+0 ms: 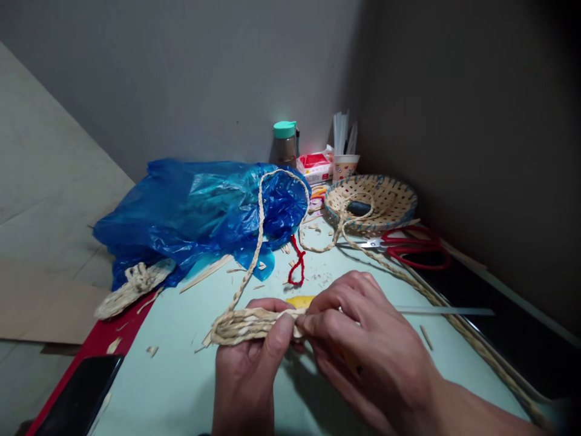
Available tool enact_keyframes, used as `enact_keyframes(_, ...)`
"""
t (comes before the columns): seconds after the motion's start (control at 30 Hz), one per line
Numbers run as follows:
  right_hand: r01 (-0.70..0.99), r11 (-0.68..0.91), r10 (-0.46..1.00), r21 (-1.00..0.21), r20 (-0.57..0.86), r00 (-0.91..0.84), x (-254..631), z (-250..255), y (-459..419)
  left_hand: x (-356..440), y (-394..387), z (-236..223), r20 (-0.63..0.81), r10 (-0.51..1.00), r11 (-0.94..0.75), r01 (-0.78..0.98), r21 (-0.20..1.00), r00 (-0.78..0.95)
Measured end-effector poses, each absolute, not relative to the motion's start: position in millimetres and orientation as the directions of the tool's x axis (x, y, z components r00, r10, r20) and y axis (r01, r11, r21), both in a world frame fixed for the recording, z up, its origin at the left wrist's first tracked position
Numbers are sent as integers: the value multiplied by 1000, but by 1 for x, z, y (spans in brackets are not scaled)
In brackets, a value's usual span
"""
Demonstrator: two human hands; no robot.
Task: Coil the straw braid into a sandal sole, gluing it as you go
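Note:
In my left hand lies a flat oblong coil of braided straw cord, with the thumb pressed on its face. The fingers of my right hand are pinched together at the coil's right end. From the coil's left end the straw braid rises, loops over the blue bag and comes back down to the right. Partly hidden behind my hands is a yellow object. A translucent stick juts out to the right from behind my right hand; I cannot tell whether that hand holds either.
A blue plastic bag covers the back left. Red-handled scissors lie near a woven basket and a dark flat panel. A red cord, a phone, a straw piece, bottle and cup surround.

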State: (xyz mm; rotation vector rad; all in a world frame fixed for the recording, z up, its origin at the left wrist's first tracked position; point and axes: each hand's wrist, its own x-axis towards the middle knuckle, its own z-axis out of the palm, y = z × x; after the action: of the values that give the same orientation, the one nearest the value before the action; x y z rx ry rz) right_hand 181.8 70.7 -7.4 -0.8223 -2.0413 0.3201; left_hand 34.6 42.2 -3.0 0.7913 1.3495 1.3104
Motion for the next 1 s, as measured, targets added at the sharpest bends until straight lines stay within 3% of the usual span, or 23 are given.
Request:
enact_keyframes(0.33, 555, 748, 607, -364, 714, -350, 182, -4, 71, 39, 42, -2, -170, 956, 122, -202, 972, -239)
enact_keyframes(0.47, 517, 781, 571, -351, 736, -364, 182, -6, 73, 39, 42, -4, -202, 947, 142, -237, 961, -251)
enact_keyframes(0.7, 507, 833, 444, -223, 815, -372, 177, -13, 78, 38, 43, -9, -117, 944, 72, -152, 986, -310)
enact_keyframes(1.0, 409, 836, 535, -366, 711, -456, 189, -3, 75, 38, 41, -5, -81, 946, 38, -141, 989, -313)
